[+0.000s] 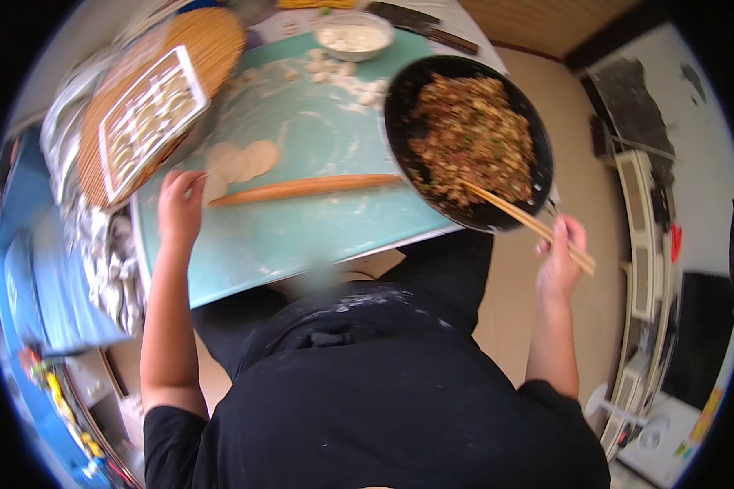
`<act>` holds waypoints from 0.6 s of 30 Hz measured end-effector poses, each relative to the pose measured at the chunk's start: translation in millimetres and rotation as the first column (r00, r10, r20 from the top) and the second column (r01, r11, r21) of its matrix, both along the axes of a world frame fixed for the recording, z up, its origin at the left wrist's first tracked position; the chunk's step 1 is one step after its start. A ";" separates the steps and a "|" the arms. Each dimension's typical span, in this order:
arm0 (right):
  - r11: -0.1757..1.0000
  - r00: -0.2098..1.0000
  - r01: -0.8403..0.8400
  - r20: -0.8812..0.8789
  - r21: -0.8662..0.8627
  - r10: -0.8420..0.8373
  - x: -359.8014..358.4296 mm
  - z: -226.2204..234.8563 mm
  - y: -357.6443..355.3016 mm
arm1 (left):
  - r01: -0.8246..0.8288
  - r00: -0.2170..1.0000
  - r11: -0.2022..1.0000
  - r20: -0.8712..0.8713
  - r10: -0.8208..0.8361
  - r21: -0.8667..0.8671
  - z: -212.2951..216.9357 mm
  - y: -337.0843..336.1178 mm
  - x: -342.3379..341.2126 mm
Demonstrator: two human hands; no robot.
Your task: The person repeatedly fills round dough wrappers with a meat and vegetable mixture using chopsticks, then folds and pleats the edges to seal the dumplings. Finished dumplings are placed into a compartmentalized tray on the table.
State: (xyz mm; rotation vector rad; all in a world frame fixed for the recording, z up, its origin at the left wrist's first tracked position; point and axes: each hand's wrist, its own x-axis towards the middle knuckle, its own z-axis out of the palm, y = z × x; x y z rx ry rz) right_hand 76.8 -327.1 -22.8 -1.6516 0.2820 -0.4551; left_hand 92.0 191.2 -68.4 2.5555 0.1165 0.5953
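Note:
My right hand point(563, 254) holds a pair of wooden chopsticks point(523, 218), their tips in the minced filling point(477, 134) inside a black pan point(400, 130). My left hand point(181, 204) is closed in a pinch beside several thin round dough wrappers point(240, 161), which overlap on the green mat point(302, 236). A pale edge shows at its fingertips, but I cannot tell whether it is a wrapper in their grip. To the right of the wrappers lies a wooden rolling pin point(310, 189), its right end close to the pan.
On the far left, a round woven board point(212, 41) carries a white-edged tray point(189, 67) with rows of dumplings. Small dough pieces point(320, 67) lie on the floury mat near a glass bowl of flour point(354, 37). Behind the pan rests a dark-handled knife point(453, 41).

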 end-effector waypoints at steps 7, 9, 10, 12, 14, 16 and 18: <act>0.811 0.907 -0.337 0.065 -0.478 0.416 59.8 3.0 27.2 | 0.075 0.981 0.089 0.058 -0.183 -0.993 20.7 -74.3 -8.0; 0.758 0.891 -0.423 -0.078 -0.496 0.446 62.7 10.5 25.7 | 0.035 0.988 -0.198 0.064 -0.142 -0.980 24.7 -98.0 -16.5; 0.788 0.900 -0.427 -0.123 -0.443 0.418 62.4 15.4 22.7 | 0.018 0.991 -0.338 0.062 -0.120 -0.941 24.8 -105.9 -20.2; 0.905 0.928 -0.364 0.000 -0.219 0.373 60.2 22.8 15.9 | -0.070 0.978 -0.622 0.071 -0.199 -0.780 28.6 -119.0 -25.5; 0.907 0.911 -0.391 0.074 -0.157 0.406 60.6 21.8 13.8 | -0.121 0.963 -0.644 0.068 -0.261 -0.755 20.5 -131.7 -28.9; 0.894 0.894 -0.431 0.075 -0.126 0.441 64.6 10.1 16.7 | -0.211 0.945 -0.652 0.019 -0.327 -0.728 18.4 -150.1 -30.7; 0.890 0.895 -0.426 0.063 -0.164 0.441 63.8 -1.0 21.2 | -0.295 0.925 -0.637 -0.045 -0.378 -0.712 21.0 -168.7 -28.2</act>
